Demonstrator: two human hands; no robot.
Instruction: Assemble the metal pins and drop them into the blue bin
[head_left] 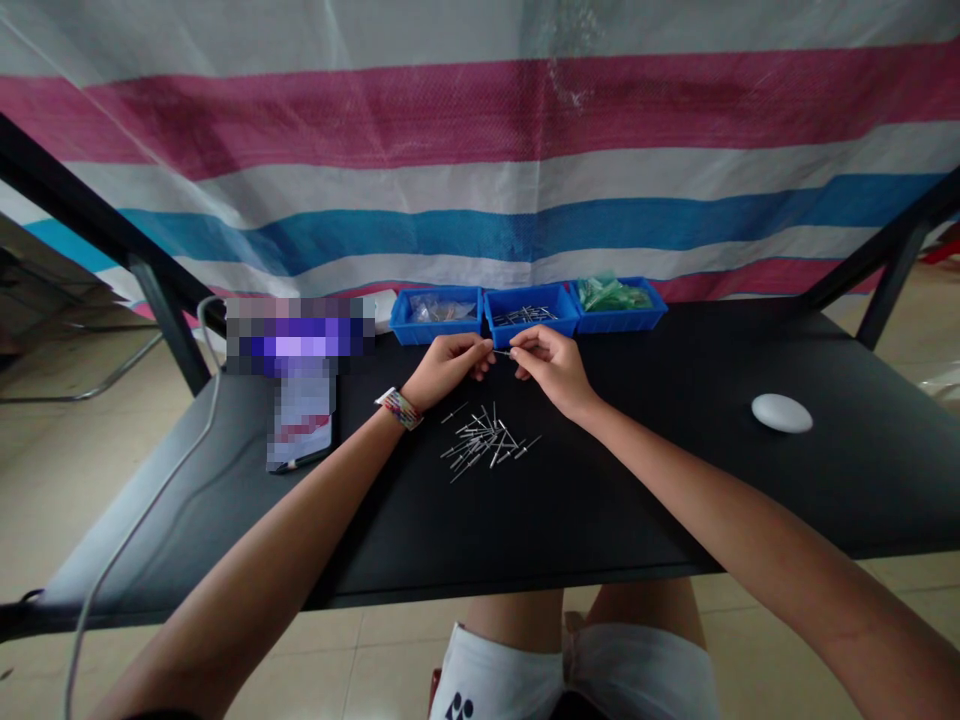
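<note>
Before three blue bins [530, 330], left hand [448, 368] and right hand [551, 368] pinch one pin [502, 352] between them. Just below, a pile [484, 442] of pins, too tangled to count, lies on the surface [675, 490]; one white disc [781, 412] sits far right.

Shiny metal pins [484, 440] lie on the matt black table [637, 500]; glossy plastic bins [529, 333] at twelve o'clock.

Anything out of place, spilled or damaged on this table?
Nothing damaged. A loose heap of metal pins lies criss-crossed on the black table before the blue bins, near the left hand and right hand, which pinch one pin. It looks set out, not spilled.
</note>
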